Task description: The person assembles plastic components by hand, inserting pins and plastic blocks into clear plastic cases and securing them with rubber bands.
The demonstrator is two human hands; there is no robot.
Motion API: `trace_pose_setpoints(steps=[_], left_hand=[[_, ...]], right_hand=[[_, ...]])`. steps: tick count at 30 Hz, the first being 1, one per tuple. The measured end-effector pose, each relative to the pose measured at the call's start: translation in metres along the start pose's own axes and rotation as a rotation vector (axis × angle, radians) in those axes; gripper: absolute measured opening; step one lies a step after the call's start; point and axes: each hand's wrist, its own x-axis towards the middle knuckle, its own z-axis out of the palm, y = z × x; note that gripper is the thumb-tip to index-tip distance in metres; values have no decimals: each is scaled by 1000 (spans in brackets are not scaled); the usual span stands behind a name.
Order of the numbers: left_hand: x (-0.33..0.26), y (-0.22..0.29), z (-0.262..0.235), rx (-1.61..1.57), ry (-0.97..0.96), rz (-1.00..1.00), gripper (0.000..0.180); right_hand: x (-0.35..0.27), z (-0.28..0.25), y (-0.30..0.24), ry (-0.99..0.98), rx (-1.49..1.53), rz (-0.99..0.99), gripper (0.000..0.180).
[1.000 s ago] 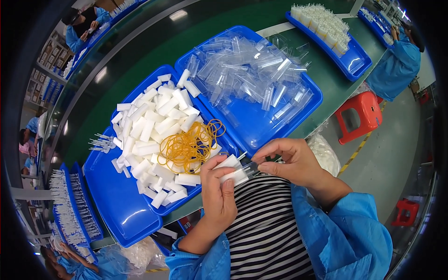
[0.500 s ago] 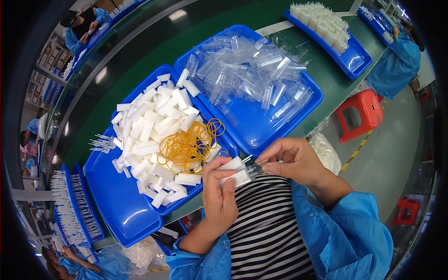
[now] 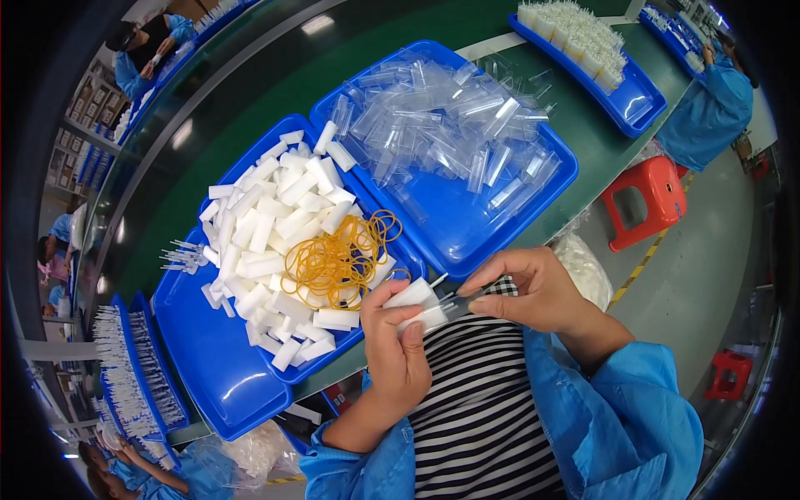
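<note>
My left hand (image 3: 398, 358) is closed around a white foam block (image 3: 414, 298), held just in front of my striped shirt. Thin pale sticks (image 3: 439, 281) poke out of the block's right side. Against that side is a clear plastic piece (image 3: 457, 309), partly see-through and hard to outline. The thumb and forefinger of my right hand (image 3: 546, 292) pinch its outer end. Beyond my left hand, yellow rubber bands (image 3: 333, 265) lie in a tangle on a heap of white foam blocks (image 3: 271, 212).
A blue tray (image 3: 218, 396) carries the foam heap, with thin white sticks (image 3: 185, 257) at its far left. Clear plastic pieces (image 3: 446, 125) fill another blue tray (image 3: 500, 237). Trays of bristly white bundles (image 3: 575, 42) stand farther off. A red stool (image 3: 646, 204) and co-workers are around.
My left hand and the foam block have shifted slightly to the right and turned a little. My right fingers have changed their pinch on the clear piece, with the forefinger straighter.
</note>
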Motion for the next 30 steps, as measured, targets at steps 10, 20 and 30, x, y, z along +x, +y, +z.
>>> trace_pose_setpoints(steps=[10, 20, 30], left_hand=[[-4, -5, 3, -42, -27, 61, 41], [-19, -5, 16, -208, 4, 91, 82], [3, 0, -7, -355, -227, -191, 42]], right_hand=[[-2, 2, 1, 50, 0, -41, 21], [-4, 19, 9, 69, -280, -288, 20], [-2, 20, 1, 108, -596, -552, 22]])
